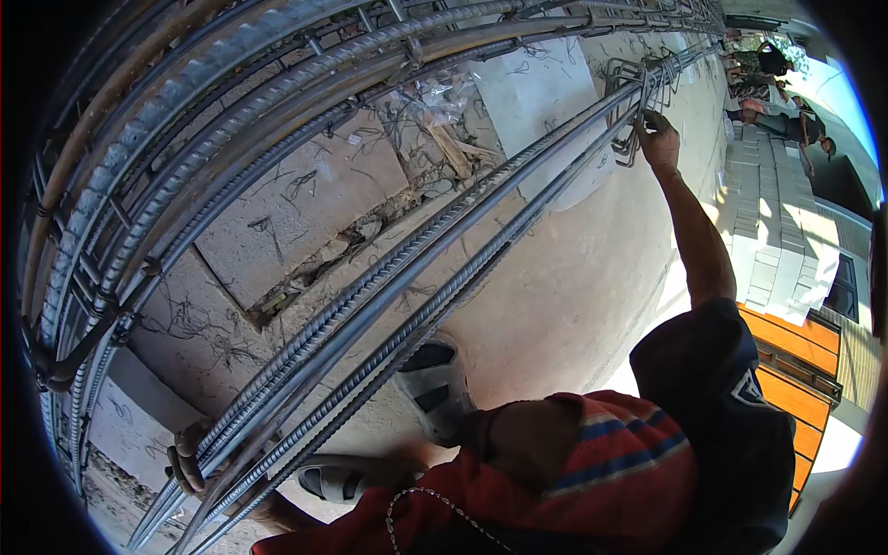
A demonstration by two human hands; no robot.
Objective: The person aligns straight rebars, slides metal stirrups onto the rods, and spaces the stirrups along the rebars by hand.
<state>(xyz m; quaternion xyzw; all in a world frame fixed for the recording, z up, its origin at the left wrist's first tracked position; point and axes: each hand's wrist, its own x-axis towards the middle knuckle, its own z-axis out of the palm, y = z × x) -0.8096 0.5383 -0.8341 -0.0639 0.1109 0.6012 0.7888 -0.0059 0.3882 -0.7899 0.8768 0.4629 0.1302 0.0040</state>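
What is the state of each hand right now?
Left hand: closed around the steel bars.
Right hand: at the bent stirrups; whether it grips cannot be told.

Lettering and numbers: none legible. Marks: one white angular emblem (747, 390) on the dark sleeve (684, 365), lower right of the frame; any wording unreadable.

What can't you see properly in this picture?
All in the head view:
- Left hand: partly hidden by the metal bars, so its grip isn't clear.
- Near ends of those bars: cut off by the bottom edge.
- Right hand: its fingertips are too small among the crowded metal loops to tell exactly what they touch.
- People far away: too small to tell what they're doing.
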